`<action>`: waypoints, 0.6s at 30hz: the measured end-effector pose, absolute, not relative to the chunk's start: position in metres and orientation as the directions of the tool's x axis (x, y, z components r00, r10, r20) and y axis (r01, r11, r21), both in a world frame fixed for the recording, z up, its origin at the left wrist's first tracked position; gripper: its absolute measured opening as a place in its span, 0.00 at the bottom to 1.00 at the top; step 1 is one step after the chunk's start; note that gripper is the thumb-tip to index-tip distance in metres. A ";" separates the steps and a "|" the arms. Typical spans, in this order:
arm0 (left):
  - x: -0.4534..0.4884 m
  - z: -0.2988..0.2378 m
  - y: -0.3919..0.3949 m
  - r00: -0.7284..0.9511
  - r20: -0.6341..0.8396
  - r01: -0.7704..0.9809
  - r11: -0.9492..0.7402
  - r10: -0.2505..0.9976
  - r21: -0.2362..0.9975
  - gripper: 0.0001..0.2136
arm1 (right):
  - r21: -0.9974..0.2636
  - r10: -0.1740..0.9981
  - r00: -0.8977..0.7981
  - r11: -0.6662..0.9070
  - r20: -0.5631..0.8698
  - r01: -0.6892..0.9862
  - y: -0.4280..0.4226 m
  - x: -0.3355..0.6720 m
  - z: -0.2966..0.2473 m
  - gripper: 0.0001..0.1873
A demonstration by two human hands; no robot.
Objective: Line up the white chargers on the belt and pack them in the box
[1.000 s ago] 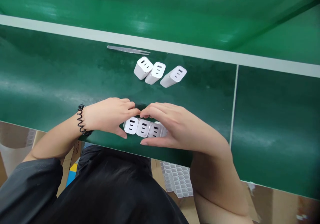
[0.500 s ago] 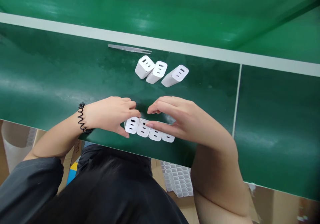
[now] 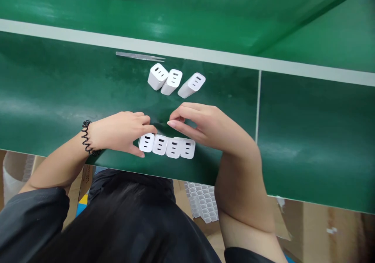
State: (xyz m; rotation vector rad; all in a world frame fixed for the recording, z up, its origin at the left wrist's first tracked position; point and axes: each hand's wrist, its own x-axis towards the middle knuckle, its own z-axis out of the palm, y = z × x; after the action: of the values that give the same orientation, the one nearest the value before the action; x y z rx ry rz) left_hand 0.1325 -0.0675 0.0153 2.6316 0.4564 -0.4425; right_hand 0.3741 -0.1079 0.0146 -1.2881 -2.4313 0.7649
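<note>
Several white charger blocks [image 3: 166, 146] stand in a tight row near the front edge of the green work surface [image 3: 58, 95], port faces up. My left hand [image 3: 121, 132] curls round the left end of the row, thumb against the first block and fingers over the back. My right hand [image 3: 202, 126] hovers just behind the right end, fingers bent and loosely pinched, lifted off the blocks. Three more white chargers [image 3: 174, 82] lie tilted farther back, apart from both hands.
Metal tweezers [image 3: 140, 56] lie behind the three chargers by a grey strip [image 3: 205, 56]. A grey seam [image 3: 258, 99] runs down the surface to the right. Below the table edge sits a clear compartment tray [image 3: 202, 200] among cardboard boxes.
My right hand has lifted off the row and drawn back, uncovering the rightmost chargers. The left hand stays at the left end. The view has shifted a little.
</note>
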 end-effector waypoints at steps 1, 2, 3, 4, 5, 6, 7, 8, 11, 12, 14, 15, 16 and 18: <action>0.132 0.015 -0.067 0.896 -0.370 0.381 -0.853 0.246 0.356 0.28 | -0.574 0.838 -0.545 0.452 0.012 0.683 -0.108 0.375 0.016 0.12; 0.132 0.014 -0.067 0.897 -0.365 0.382 -0.852 0.248 0.359 0.28 | -0.573 0.850 -0.527 0.443 0.023 0.690 -0.109 0.376 0.017 0.12; 0.132 0.013 -0.067 0.898 -0.361 0.383 -0.849 0.251 0.363 0.28 | -0.572 0.863 -0.503 0.433 0.040 0.697 -0.112 0.377 0.019 0.11; 0.132 0.013 -0.067 0.898 -0.357 0.387 -0.846 0.256 0.366 0.28 | -0.574 0.879 -0.474 0.419 0.060 0.704 -0.116 0.379 0.020 0.10; 0.132 0.012 -0.067 0.897 -0.355 0.392 -0.844 0.262 0.367 0.28 | -0.582 0.894 -0.442 0.401 0.079 0.707 -0.122 0.380 0.021 0.09; 0.131 0.012 -0.067 0.897 -0.353 0.395 -0.843 0.267 0.365 0.28 | -0.596 0.906 -0.412 0.383 0.095 0.705 -0.129 0.382 0.020 0.08; 0.131 0.012 -0.067 0.896 -0.354 0.396 -0.844 0.268 0.361 0.29 | -0.617 0.916 -0.386 0.367 0.109 0.697 -0.138 0.384 0.017 0.07; 0.131 0.012 -0.067 0.895 -0.356 0.396 -0.847 0.269 0.355 0.30 | -0.640 0.923 -0.368 0.353 0.117 0.683 -0.147 0.387 0.013 0.08; 0.131 0.013 -0.069 0.898 -0.345 0.390 -0.855 0.272 0.342 0.32 | -0.698 0.932 -0.346 0.319 0.108 0.641 -0.177 0.391 -0.006 0.23; 0.131 0.013 -0.070 0.904 -0.330 0.384 -0.856 0.271 0.346 0.33 | -0.711 0.937 -0.334 0.301 0.099 0.635 -0.186 0.391 -0.013 0.29; 0.134 0.013 -0.073 0.919 -0.298 0.361 -0.855 0.258 0.372 0.35 | -0.740 0.955 -0.282 0.252 0.088 0.624 -0.201 0.388 -0.026 0.37; 0.137 0.013 -0.075 0.926 -0.281 0.349 -0.853 0.251 0.388 0.36 | -0.755 0.966 -0.244 0.224 0.088 0.617 -0.206 0.385 -0.031 0.39; 0.140 0.012 -0.078 0.931 -0.267 0.343 -0.850 0.250 0.399 0.36 | -0.769 0.975 -0.204 0.199 0.091 0.607 -0.211 0.381 -0.036 0.40; 0.146 0.010 -0.085 0.932 -0.239 0.350 -0.846 0.272 0.402 0.37 | -0.789 0.986 -0.130 0.159 0.101 0.593 -0.216 0.374 -0.043 0.38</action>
State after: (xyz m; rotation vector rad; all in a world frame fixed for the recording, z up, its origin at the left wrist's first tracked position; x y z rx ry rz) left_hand 0.1461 -0.0846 0.0100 2.6397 0.4480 -0.2397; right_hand 0.3742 -0.2162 -0.0432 -1.5039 -1.8046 0.7928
